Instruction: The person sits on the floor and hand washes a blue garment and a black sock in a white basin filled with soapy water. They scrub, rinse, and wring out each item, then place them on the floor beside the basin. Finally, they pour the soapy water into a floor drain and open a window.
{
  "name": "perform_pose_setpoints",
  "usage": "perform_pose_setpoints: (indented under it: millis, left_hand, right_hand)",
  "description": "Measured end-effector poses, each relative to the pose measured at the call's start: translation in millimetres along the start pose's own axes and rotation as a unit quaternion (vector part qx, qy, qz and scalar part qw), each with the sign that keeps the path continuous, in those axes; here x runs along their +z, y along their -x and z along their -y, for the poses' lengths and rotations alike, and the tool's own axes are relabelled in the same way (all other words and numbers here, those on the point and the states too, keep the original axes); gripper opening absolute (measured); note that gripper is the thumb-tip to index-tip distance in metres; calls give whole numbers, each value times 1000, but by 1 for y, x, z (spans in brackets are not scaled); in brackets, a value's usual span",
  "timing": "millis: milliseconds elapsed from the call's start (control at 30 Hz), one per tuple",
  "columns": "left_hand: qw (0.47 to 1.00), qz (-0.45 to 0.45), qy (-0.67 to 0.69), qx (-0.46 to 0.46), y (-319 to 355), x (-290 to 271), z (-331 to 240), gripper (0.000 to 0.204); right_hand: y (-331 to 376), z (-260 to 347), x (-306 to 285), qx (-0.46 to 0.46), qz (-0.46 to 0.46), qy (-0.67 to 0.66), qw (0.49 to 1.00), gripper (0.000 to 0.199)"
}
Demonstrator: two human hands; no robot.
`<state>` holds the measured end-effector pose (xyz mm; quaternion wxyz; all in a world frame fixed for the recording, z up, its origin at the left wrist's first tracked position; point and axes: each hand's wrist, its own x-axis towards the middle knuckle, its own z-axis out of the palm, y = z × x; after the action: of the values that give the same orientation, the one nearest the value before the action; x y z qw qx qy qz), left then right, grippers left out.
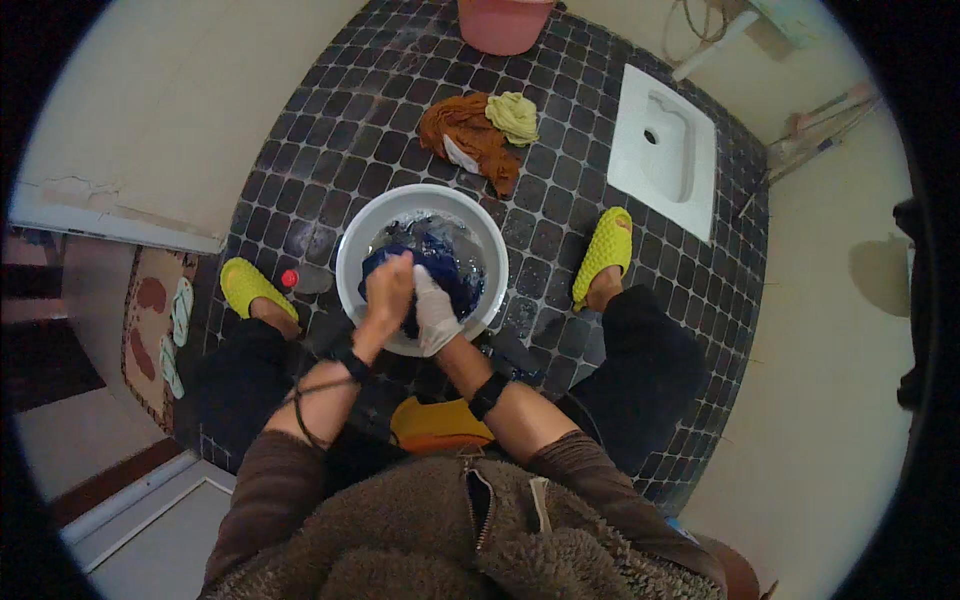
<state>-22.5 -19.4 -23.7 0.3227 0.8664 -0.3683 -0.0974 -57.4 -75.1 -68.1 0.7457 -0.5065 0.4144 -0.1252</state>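
Note:
In the round white basin [352, 235] between my feet lies a soaked dark blue cloth [442, 258], part of it under water. My bare left hand [390, 290] is closed in a fist on a bunch of it near the basin's left side. Close beside, my right hand [435, 312], in a white glove, has its fingers closed on the same cloth. The two hands almost touch over the near half of the basin. The cloth inside the fingers is mostly hidden.
Beyond the basin, a brown cloth [465, 130] and a yellow-green cloth [514, 118] lie on dark tiles. A pink tub [505, 25] stands farther back. A white squat toilet [625, 150] is at right. A clear bottle with a red cap [290, 278] lies near my left slipper [245, 287].

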Motion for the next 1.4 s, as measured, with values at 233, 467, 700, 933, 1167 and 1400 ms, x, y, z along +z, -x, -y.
perform_pose_setpoints:
  millis: [233,467,700,933,1167,1400]
  left_hand:
    - [998,-64,-4,-28,-16,-22,29,12]
    - [964,90,184,170,16,-24,-17,11]
    - [977,-121,137,-113,-5,-27,-10,18]
    - [976,-128,134,-114,-12,-7,34,29]
    - [991,127,21,29,-10,-36,-3,8]
    - [999,27,10,16,-15,-31,-33,13]
  right_hand:
    - [29,17,7,125,98,-105,982,45]
    - [8,43,-14,54,-21,-177,982,42]
    - [9,-30,10,-6,68,-138,988,51]
    - [11,2,18,53,-38,-53,996,49]
    - [-35,2,-51,104,-128,-196,967,36]
    - [-8,-7,-1,233,67,-396,886,40]
